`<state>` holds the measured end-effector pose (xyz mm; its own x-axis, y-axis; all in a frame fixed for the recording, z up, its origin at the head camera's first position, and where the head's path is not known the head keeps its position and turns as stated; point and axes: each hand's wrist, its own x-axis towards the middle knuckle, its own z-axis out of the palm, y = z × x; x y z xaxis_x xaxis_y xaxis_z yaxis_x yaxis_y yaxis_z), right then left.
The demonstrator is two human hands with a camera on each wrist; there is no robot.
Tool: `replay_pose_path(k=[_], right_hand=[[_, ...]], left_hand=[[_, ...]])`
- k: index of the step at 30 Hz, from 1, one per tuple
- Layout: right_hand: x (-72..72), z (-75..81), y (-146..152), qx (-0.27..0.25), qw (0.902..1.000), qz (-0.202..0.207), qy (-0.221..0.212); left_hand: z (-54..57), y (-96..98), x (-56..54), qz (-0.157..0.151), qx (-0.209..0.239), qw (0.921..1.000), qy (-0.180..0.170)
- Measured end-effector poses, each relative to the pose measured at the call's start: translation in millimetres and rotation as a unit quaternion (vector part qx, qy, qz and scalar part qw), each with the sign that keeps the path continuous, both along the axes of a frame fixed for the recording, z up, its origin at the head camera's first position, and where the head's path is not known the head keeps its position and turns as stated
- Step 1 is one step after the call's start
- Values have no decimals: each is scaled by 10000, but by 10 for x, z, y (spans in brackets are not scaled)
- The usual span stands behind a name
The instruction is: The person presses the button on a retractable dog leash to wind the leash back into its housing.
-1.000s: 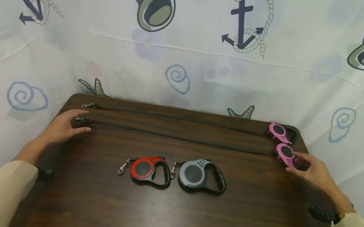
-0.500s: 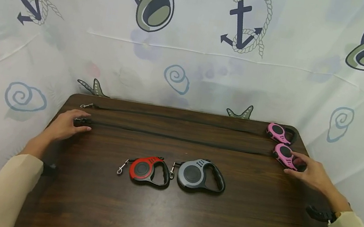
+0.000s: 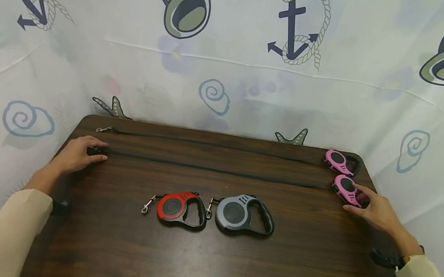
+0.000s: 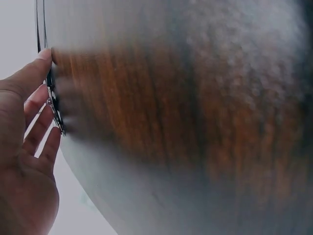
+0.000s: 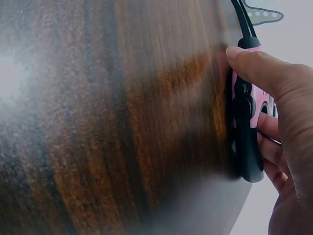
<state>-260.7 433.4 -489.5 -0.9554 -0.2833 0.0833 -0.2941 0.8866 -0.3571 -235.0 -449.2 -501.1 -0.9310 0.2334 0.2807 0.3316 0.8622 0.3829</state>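
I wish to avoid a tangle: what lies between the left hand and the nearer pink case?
A black strap runs from the left hand to the nearer pink case; the head view shows it.

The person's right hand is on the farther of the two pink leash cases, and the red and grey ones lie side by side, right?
Not quite: the head view shows the right hand on the nearer pink leash case, not the farther pink case. The red case and grey case do lie side by side.
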Motion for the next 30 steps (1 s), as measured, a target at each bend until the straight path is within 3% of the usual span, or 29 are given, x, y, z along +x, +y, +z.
replay_pose_path(k=[7,21,30], right_hand=[[22,-46,4,-50,9996,118,245],[38,-98,-7,-100,9988,139,450],[26,-93,-22,-95,9987,140,483]], left_hand=[[48,-2,31,0,64,10000,-40],[21,-103,74,-37,72,9999,-134],[14,-97,128,-168,-140,9992,338]])
